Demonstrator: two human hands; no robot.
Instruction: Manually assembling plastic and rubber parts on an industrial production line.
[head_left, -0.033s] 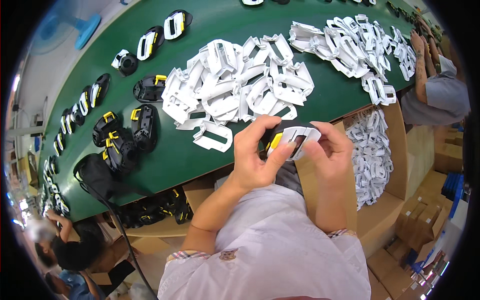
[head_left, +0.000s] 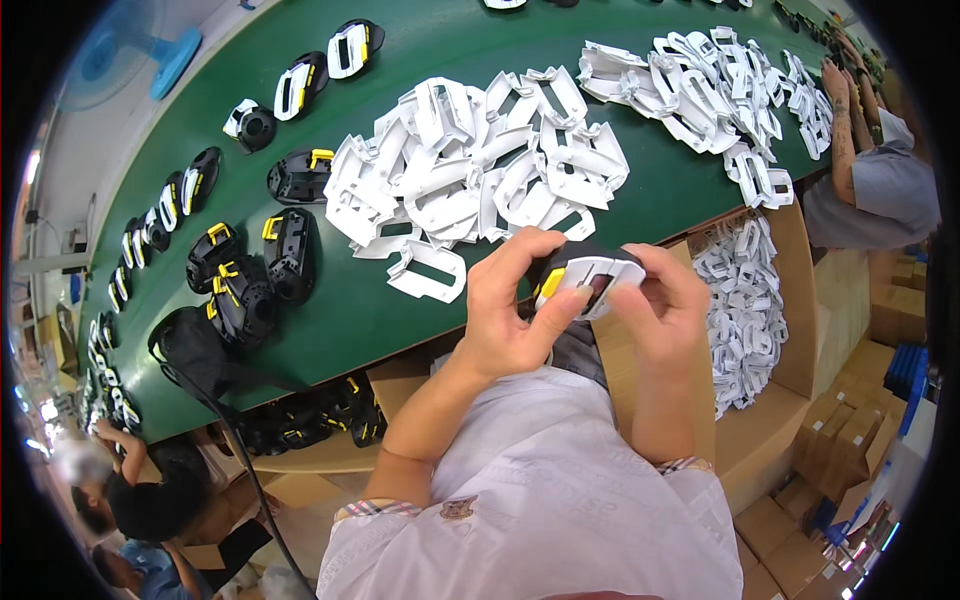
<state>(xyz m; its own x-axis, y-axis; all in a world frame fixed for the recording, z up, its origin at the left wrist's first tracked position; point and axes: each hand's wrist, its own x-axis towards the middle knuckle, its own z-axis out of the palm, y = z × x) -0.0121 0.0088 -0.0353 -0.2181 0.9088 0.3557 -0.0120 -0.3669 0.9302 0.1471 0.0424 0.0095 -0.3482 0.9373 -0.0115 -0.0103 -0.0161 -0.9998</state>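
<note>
Just past the table's near edge, both hands hold a black plastic housing with a white cover (head_left: 608, 268) and a yellow clip on its left side. My left hand (head_left: 505, 315) grips its left end, thumb pressed on the white cover and fingers behind. My right hand (head_left: 668, 310) grips the right end, its thumb also on the cover. The fingers hide much of the piece. Beyond lies a heap of loose white covers (head_left: 440, 195) with oblong openings. Several black housings with yellow clips (head_left: 290, 255) sit left of the heap.
A second heap of white covers (head_left: 700, 95) is at the far right, near another person's arms (head_left: 845, 130). Assembled pieces (head_left: 295, 88) line the green table's far left edge. Cardboard boxes hold white covers (head_left: 745, 310) and black housings (head_left: 330, 415). A black cable (head_left: 245, 465) hangs at left.
</note>
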